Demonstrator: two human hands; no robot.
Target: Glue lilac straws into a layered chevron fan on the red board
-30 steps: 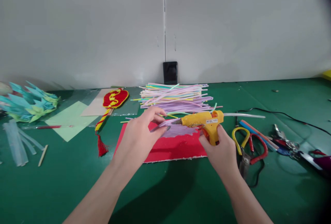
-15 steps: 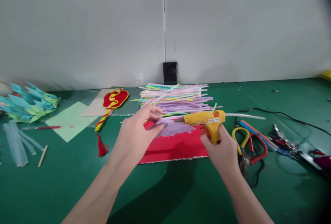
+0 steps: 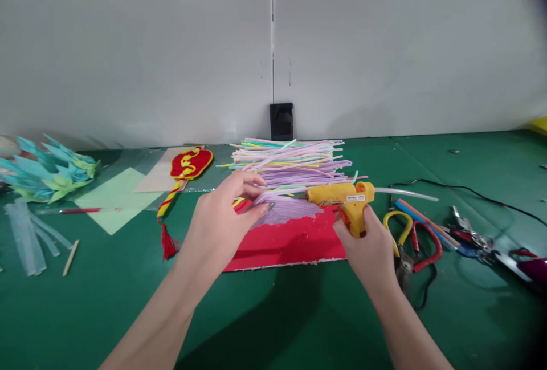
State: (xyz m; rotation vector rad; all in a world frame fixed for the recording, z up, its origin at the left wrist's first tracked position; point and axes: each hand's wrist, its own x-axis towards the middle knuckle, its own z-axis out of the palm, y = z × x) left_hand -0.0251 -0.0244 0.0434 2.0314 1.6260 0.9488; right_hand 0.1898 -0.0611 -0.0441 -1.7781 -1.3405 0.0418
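Observation:
In my right hand point(image 3: 367, 244) is a yellow hot glue gun point(image 3: 335, 194), gripped by its handle. Its nozzle points left, and a clear glue stick point(image 3: 410, 192) sticks out behind. My left hand point(image 3: 231, 204) is closed at the thumb and fingers on a pale purple pipe cleaner point(image 3: 284, 192), whose free part runs right toward the nozzle. Below it, a patch of purple pipe cleaners point(image 3: 290, 210) lies side by side on a red board point(image 3: 277, 247). The left fingers partly cover the patch's left end.
Behind the board lies a pile of pastel pipe cleaners point(image 3: 290, 162), with a black phone point(image 3: 281, 121) leaning on the partition. Yellow-and-red pliers point(image 3: 405, 244) and a black cord point(image 3: 470, 187) are at right. A red-and-yellow tasselled ornament point(image 3: 190, 163) and green paper point(image 3: 119, 199) lie left.
The glue gun and my right hand have shifted slightly right. My left hand has moved a little left, with the red board's near edge also shifted slightly left.

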